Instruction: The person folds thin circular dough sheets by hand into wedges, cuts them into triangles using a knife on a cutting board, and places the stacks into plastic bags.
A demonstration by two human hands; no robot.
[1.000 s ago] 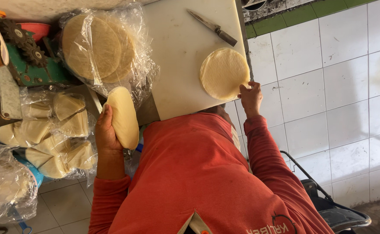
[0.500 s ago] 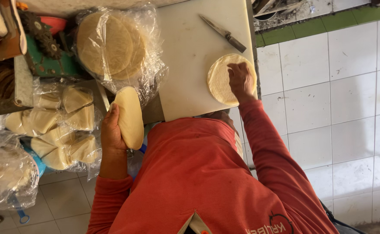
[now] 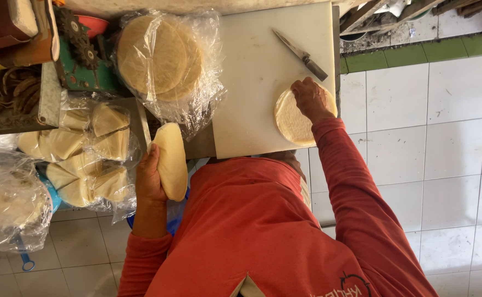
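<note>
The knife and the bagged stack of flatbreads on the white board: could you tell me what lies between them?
In the head view, only bare white cutting board lies between the knife and the bagged flatbread stack; nothing rests on that stretch.

A knife (image 3: 301, 55) lies on the white cutting board (image 3: 252, 82) beside bagged flatbreads (image 3: 161, 58).

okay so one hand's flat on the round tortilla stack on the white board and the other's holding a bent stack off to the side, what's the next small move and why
Probably take up the knife. The right hand presses flat on the tortilla stack lying on the white board, and the knife lies just beyond it, apart and untouched. The left hand is full, gripping the bent stack off the board.
</note>
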